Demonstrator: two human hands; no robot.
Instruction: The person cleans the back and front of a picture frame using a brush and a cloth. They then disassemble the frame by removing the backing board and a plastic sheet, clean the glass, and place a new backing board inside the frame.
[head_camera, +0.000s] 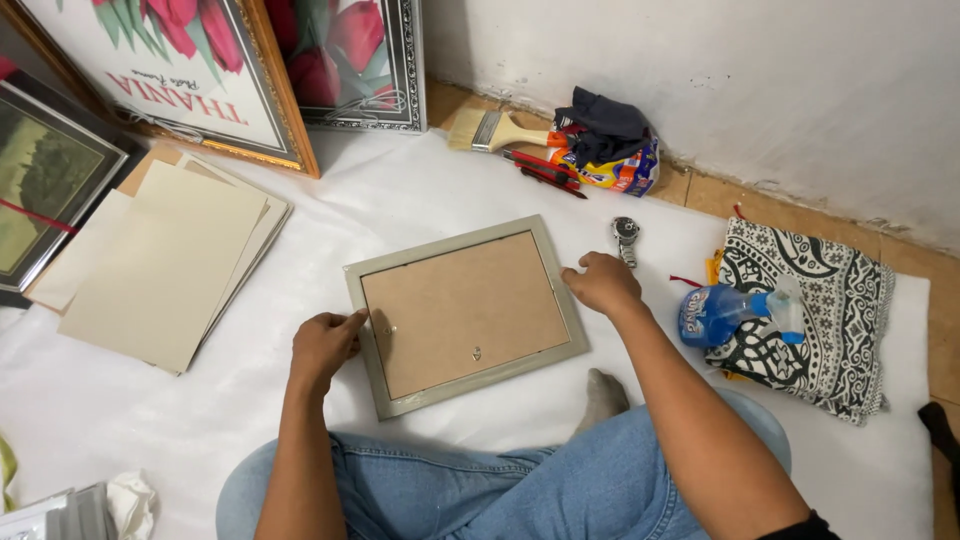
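**A:** White sheet (420, 190) spread over the floor, pale wall (700, 70) behind. Only the head view, so all from there. What's where?

**B:** I sit cross-legged on the sheet, knees in jeans at the bottom edge. One small picture frame (465, 315) lies face-down just ahead of my legs, brown backing board up. Face-down makes sense: that side carries the tabs and the hanger, so I judge it's laid that way to get at the back.

**A:** Hands?

**B:** Left hand (325, 345) on the frame's left edge, fingers curled, tips touching the rail. Right hand (603, 283) on the right edge near the top corner, fingers bent down onto it. Neither is clamped around anything; both press or steady from opposite sides, which would keep the frame from sliding on the sheet.

**A:** Counts?

**B:** One stack of beige boards (165, 260) to my left, fanned; exact number of boards unclear, at least three edges show. Three larger framed pictures (200, 80) lean or lie at the top left, well apart from my hands. One paintbrush (495, 130) by the wall, beside one dark cloth (605, 125) heaped on a colourful packet. Red-handled tools lie next to that; can't count them. One wristwatch (626, 238) just above my right hand. One blue spray bottle (735, 310) on its side, resting on one black-and-white patterned cloth (830, 310) to my right.
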